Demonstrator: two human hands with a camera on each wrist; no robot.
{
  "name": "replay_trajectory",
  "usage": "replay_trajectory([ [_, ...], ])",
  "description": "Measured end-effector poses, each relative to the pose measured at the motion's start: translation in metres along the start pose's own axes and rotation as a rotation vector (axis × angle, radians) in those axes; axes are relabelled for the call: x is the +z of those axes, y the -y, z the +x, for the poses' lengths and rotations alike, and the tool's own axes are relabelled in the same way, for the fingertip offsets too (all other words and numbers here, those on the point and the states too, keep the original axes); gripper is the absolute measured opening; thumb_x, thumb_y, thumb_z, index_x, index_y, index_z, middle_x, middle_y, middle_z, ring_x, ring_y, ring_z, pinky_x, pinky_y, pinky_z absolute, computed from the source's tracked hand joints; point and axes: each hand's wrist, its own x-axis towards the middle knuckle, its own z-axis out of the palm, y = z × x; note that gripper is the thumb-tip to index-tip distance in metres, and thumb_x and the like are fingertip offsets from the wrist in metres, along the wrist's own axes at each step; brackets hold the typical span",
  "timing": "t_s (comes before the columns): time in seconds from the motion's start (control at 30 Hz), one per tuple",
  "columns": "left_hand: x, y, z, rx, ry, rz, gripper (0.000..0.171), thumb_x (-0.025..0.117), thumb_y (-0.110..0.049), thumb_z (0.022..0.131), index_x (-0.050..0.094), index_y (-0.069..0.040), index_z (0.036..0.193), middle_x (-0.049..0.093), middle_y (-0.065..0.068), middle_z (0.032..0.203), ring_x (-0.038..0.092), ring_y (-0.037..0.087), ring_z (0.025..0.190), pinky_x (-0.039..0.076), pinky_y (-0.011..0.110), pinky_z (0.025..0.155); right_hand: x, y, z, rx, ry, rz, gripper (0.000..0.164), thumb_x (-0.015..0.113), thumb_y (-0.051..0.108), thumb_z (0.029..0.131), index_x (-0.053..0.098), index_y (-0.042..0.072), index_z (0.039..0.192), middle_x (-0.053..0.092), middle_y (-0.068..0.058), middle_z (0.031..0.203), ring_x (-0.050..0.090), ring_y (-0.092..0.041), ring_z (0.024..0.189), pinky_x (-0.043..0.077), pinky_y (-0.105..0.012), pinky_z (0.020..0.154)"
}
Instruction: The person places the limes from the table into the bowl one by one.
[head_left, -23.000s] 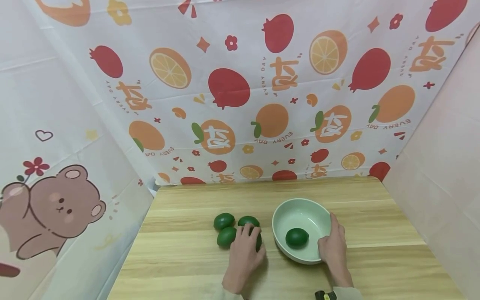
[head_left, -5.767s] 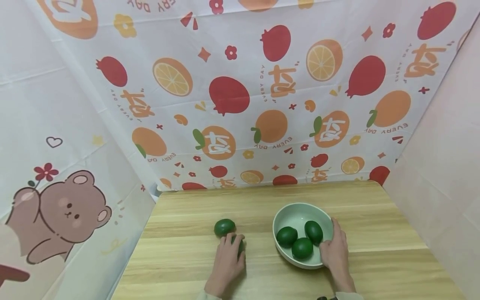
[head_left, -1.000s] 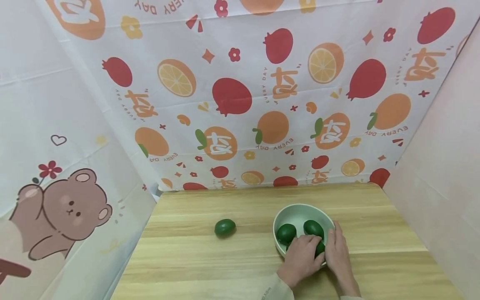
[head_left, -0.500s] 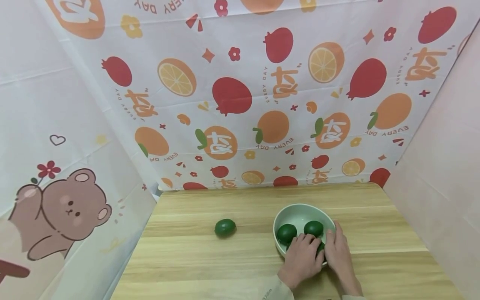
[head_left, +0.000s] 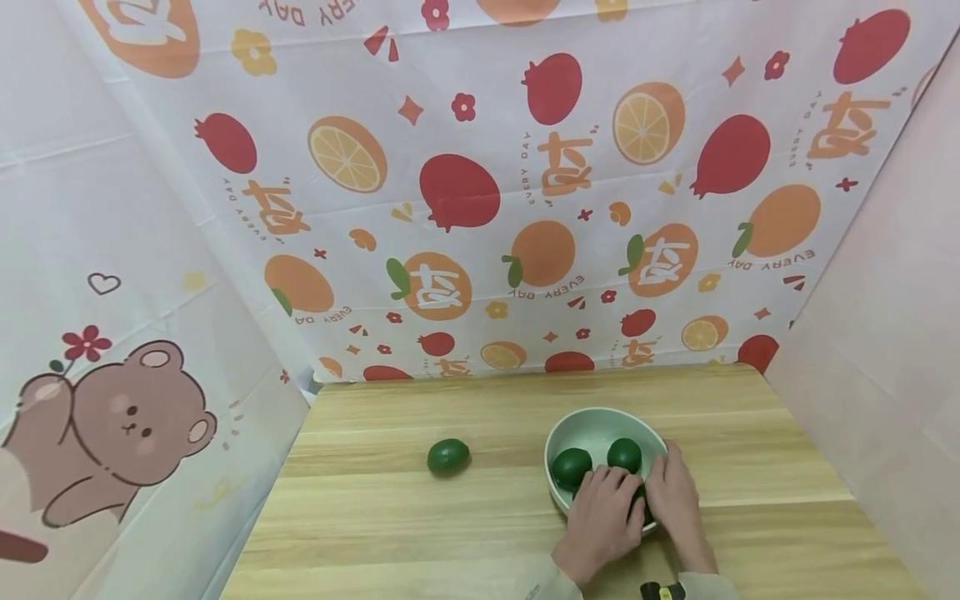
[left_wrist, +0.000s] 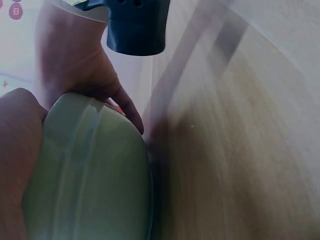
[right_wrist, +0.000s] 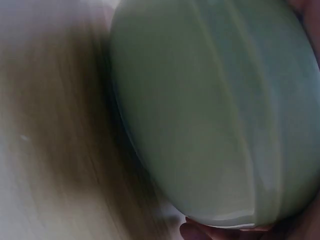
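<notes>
A pale green bowl [head_left: 558, 433] stands on the table to the right of centre, also filling much of the left wrist view and the right wrist view. Two dark green limes, a left one [head_left: 572, 468] and a right one [head_left: 624, 455], show inside it. More green shows beneath my left hand [head_left: 606, 517], which reaches over the near rim with its fingers curled about a lime [head_left: 638, 493], mostly hidden. My right hand [head_left: 677, 500] grips the bowl's right side, its thumb at the rim and its fingers outside. One lime [head_left: 448, 457] lies alone on the table, left of the bowl.
The wood-grain table [head_left: 375, 517] backs onto a hanging cloth [head_left: 495, 250] printed with fruit. A bear-printed cloth [head_left: 142, 417] hangs at the left, and a plain pale one [head_left: 877, 350] at the right.
Since the oldest frame, limes have gone from the table into the bowl. My left hand has crossed from the table into the bowl; over the last second both hands have barely moved.
</notes>
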Motion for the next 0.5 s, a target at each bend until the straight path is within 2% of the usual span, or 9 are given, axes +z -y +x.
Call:
replay_trajectory([
  [0.17,-0.001,0.004,-0.002,0.033,-0.128,-0.096,0.017,0.068,-0.024,0.091,0.069,-0.022,0.107,0.071,-0.010,0.100,0.063,0.010,0.094,0.046,0.020,0.079,0.001,-0.003,-0.002,0.011,0.006,0.005,0.058,0.015,0.027,0.108,0.019,-0.002,0.158,0.037,-0.034,0.155,0.041,-0.053,0.140,0.036,-0.066,0.113],
  [0.27,-0.003,0.005,-0.001,0.041,-0.172,-0.129,0.017,0.069,-0.021,0.089,0.069,-0.021,0.106,0.071,-0.010,0.100,0.063,0.009,0.094,0.045,0.020,0.080,0.001,-0.003,-0.003,0.013,0.010,0.007,0.058,0.014,0.027,0.108,0.019,-0.002,0.158,0.038,-0.034,0.154,0.042,-0.053,0.138,0.038,-0.067,0.111],
  [0.5,-0.013,0.016,0.000,-0.022,-0.172,-0.218,0.022,0.070,-0.019,0.088,0.069,-0.019,0.110,0.071,-0.006,0.104,0.062,0.012,0.099,0.049,0.027,0.084,0.001,-0.003,-0.003,0.037,0.027,0.026,0.058,0.014,0.030,0.108,0.018,0.000,0.159,0.034,-0.033,0.157,0.039,-0.053,0.141,0.036,-0.067,0.113],
])
